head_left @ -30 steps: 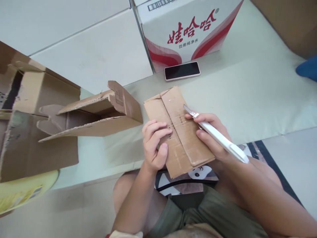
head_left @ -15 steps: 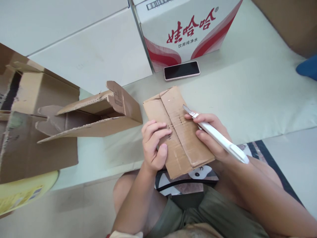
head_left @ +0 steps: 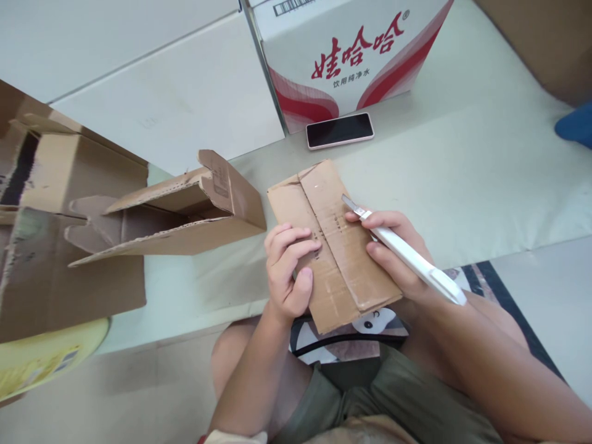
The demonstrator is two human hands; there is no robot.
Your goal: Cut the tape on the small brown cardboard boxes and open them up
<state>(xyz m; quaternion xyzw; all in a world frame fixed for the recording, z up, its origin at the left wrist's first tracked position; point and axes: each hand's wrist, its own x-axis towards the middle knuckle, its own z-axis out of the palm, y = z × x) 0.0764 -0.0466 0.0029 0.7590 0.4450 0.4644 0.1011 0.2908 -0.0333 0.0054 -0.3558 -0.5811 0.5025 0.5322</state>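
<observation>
A brown cardboard box (head_left: 340,246), closed, with a lengthwise seam between its flaps, rests at the near edge of the pale green surface, over my lap. My left hand (head_left: 290,265) grips its left side, with curled fingers lying on the top flap. In my right hand (head_left: 402,246) is a white utility knife (head_left: 411,259), held like a pen with its blade exposed. The blade tip points up and left, over the right flap near its edge; whether it touches the cardboard I cannot tell. Part of my right hand also rests against the box's right side.
An open cardboard box (head_left: 235,203) stands to the left, with larger cardboard boxes (head_left: 92,259) beyond it. Farther back lie a phone (head_left: 340,131) and a white-and-red carton (head_left: 351,68). A yellow object (head_left: 55,354) sits at lower left, a blue thing (head_left: 576,132) at far right.
</observation>
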